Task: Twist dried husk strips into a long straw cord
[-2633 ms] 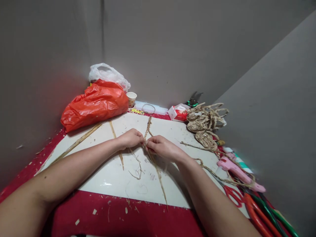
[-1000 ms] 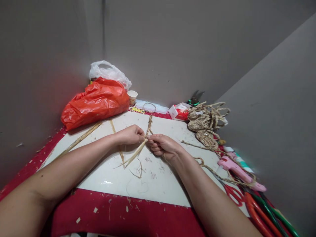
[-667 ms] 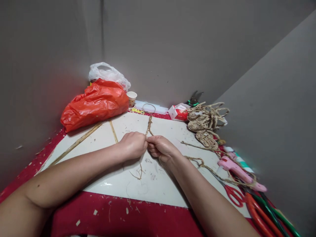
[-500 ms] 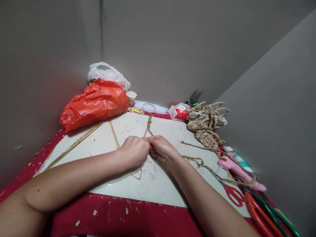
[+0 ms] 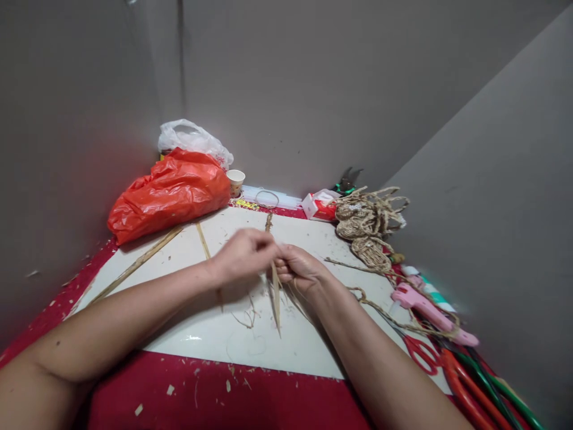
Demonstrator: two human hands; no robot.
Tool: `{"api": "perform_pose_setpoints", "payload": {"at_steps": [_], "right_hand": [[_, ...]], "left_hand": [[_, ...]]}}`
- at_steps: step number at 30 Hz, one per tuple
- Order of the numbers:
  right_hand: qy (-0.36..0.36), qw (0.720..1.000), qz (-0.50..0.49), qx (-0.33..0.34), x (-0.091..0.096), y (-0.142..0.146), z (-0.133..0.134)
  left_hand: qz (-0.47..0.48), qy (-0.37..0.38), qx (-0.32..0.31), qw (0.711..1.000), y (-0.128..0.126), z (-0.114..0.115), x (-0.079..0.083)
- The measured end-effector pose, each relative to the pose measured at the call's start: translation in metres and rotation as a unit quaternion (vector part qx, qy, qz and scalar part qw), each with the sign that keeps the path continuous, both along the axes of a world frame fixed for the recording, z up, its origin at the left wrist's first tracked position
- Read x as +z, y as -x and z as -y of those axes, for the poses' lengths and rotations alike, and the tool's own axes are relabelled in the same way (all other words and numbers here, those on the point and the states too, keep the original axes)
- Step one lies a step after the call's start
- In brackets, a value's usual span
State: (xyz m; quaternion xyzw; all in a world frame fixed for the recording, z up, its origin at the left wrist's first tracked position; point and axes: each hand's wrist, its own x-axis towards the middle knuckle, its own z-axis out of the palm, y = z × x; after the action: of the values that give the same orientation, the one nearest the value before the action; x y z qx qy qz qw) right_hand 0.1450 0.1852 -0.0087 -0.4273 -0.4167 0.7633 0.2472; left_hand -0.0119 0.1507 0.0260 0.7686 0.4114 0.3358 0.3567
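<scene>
Over the middle of the white board (image 5: 215,340), my two hands meet at a straw cord (image 5: 269,222), whose twisted far end lies toward the back. My right hand (image 5: 301,269) is closed, pinching the cord between thumb and fingers. Slightly blurred, my left hand (image 5: 246,255) has its fingers curled together against the right fingertips; what lies between them is mostly hidden. A flat, pointed straw strip (image 5: 276,304) hangs from below the fingers toward me. Thin loose fibres trail beneath the right hand.
A red plastic bag (image 5: 174,194) and a paper cup (image 5: 235,183) stand back left. Along the right lie woven straw pieces (image 5: 369,254), a pink glue gun (image 5: 432,313), red-handled scissors (image 5: 421,353) and larger red-handled tools (image 5: 468,388). Long straw stalks (image 5: 138,263) rest at left.
My left hand has turned and lifted slightly, its fingers less tightly fisted. The flat straw strip below the hands has come into sight. My right hand stays nearly in place.
</scene>
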Motion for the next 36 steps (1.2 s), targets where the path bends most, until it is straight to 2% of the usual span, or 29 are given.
{"api": "perform_pose_setpoints", "payload": {"at_steps": [1,2,3,4,6,8,10,13,16,19,22,25,29,33,36], "right_hand": [[0.003,1.0,-0.01,0.0,0.0,0.0,0.0],[0.008,1.0,-0.019,-0.001,-0.001,-0.001,-0.001],[0.011,1.0,-0.025,0.0,-0.001,-0.001,-0.001],[0.01,1.0,-0.025,0.008,-0.002,-0.001,-0.001],[-0.005,1.0,-0.019,0.023,-0.003,-0.001,-0.002],[-0.022,0.999,-0.002,0.039,-0.004,-0.003,-0.002],[-0.039,0.998,0.014,0.054,-0.004,-0.005,-0.002],[-0.067,0.994,0.04,0.078,-0.003,-0.007,-0.001],[-0.136,0.981,0.11,0.088,-0.003,-0.007,0.001],[-0.229,0.95,0.192,0.094,-0.004,-0.005,0.002],[-0.281,0.927,0.224,0.11,-0.005,-0.006,0.001],[-0.283,0.923,0.228,0.129,-0.004,-0.009,0.0],[-0.27,0.925,0.228,0.142,0.0,-0.014,0.0],[-0.252,0.932,0.226,0.131,0.002,-0.014,0.0],[-0.198,0.948,0.218,0.118,0.002,-0.011,0.002]], "left_hand": [[0.062,0.004,0.083,0.995,0.002,-0.01,-0.005],[0.105,0.027,0.129,0.986,0.004,-0.019,-0.011],[0.128,0.079,0.138,0.979,0.005,-0.026,-0.017],[0.143,0.152,0.12,0.971,0.005,-0.03,-0.023],[0.152,0.294,0.044,0.943,0.003,-0.032,-0.032],[0.146,0.355,-0.006,0.923,0.001,-0.029,-0.035],[0.125,0.34,-0.006,0.932,0.001,-0.027,-0.034],[0.06,0.27,0.012,0.961,0.003,-0.028,-0.033],[-0.004,0.215,0.008,0.976,0.007,-0.033,-0.034],[-0.029,0.218,-0.008,0.975,0.009,-0.034,-0.036],[-0.007,0.27,-0.021,0.963,0.01,-0.033,-0.037],[0.01,0.299,-0.017,0.954,0.009,-0.033,-0.038],[0.012,0.282,0.001,0.959,0.009,-0.033,-0.04],[-0.004,0.247,-0.001,0.969,0.009,-0.032,-0.043],[-0.023,0.201,-0.003,0.979,0.009,-0.031,-0.042]]}}
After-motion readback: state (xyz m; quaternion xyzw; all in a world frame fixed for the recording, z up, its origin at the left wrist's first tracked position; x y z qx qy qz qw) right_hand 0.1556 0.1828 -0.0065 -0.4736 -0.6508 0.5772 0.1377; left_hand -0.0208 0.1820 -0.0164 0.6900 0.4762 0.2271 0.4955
